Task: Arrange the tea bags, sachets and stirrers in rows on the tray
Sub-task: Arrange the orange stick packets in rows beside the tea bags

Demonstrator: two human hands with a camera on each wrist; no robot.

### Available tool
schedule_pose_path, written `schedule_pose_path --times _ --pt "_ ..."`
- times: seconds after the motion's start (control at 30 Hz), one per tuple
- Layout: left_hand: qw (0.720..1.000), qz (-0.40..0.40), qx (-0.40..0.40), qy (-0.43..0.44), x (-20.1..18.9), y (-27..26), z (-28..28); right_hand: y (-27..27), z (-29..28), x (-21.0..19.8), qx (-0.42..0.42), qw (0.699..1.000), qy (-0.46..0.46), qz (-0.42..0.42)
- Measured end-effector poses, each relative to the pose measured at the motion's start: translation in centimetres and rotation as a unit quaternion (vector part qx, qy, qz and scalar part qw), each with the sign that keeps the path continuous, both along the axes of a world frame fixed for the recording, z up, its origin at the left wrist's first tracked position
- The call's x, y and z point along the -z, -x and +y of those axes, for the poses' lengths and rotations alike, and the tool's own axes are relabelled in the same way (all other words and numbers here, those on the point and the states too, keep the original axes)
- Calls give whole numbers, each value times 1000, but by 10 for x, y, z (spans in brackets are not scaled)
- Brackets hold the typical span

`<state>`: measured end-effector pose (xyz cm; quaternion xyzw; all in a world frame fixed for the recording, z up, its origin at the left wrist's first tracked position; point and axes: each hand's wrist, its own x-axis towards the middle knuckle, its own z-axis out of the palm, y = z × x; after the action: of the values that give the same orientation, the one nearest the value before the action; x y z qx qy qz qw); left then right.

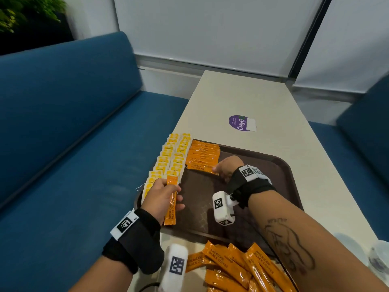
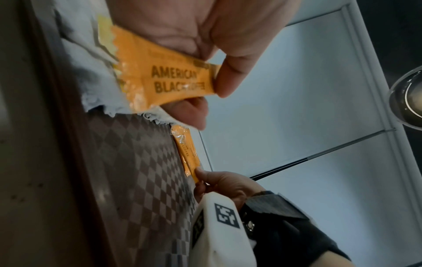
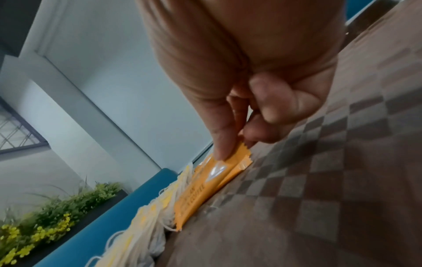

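A brown tray (image 1: 280, 163) lies on the pale table. Along its left side run two rows of yellow-tagged tea bags (image 1: 168, 159). Beside them a column of orange coffee sachets (image 1: 203, 153) is stacked at the far end. My right hand (image 1: 226, 167) pinches the end of the nearest sachet of that column (image 1: 200, 167), which lies on the tray (image 3: 342, 180). My left hand (image 1: 162, 197) grips another orange sachet (image 1: 171, 199) lengthwise above the tray's left side; the left wrist view shows that sachet (image 2: 164, 77) between thumb and fingers.
A loose pile of orange sachets (image 1: 235, 268) lies on the table in front of the tray. A purple sticker (image 1: 240, 123) sits on the table beyond it. Blue bench seats (image 1: 73, 133) flank the table, and a clear cup (image 1: 379, 256) stands at the right edge.
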<state>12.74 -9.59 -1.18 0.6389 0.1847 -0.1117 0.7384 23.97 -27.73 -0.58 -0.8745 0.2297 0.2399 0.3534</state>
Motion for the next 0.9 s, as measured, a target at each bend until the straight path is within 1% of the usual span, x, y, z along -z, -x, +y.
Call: schedule_pose_path --times 0.1,0.13,0.23,0.33,0.43,0.5,0.53,0.63,0.77,0.9 --pt "1000 -7 -3 -8 3 -1 -1 -12 3 -2 -108 989 75 63" --pt "1000 -11 -6 -16 5 -1 -1 -14 3 -2 -123 985 87 80" --pt "999 -33 -6 -36 7 -1 0 -18 9 -3 -129 981 88 116" --pt "997 -47 0 -60 10 -3 2 -23 10 -2 -132 979 128 89" --pt "994 -54 8 -91 12 -4 6 -26 11 1 -136 975 154 85" --pt "991 -53 18 -117 14 -5 7 -27 11 3 -158 962 215 54" --pt "991 -50 23 -125 14 -4 8 -29 11 5 -157 960 228 45" --pt "990 -59 22 -124 13 -4 8 -30 10 8 -150 968 193 53" --pt "992 -72 18 -100 12 -4 9 -28 7 10 -114 981 154 8" --pt "996 -67 6 -54 11 -3 9 -22 3 10 -68 994 91 -4"
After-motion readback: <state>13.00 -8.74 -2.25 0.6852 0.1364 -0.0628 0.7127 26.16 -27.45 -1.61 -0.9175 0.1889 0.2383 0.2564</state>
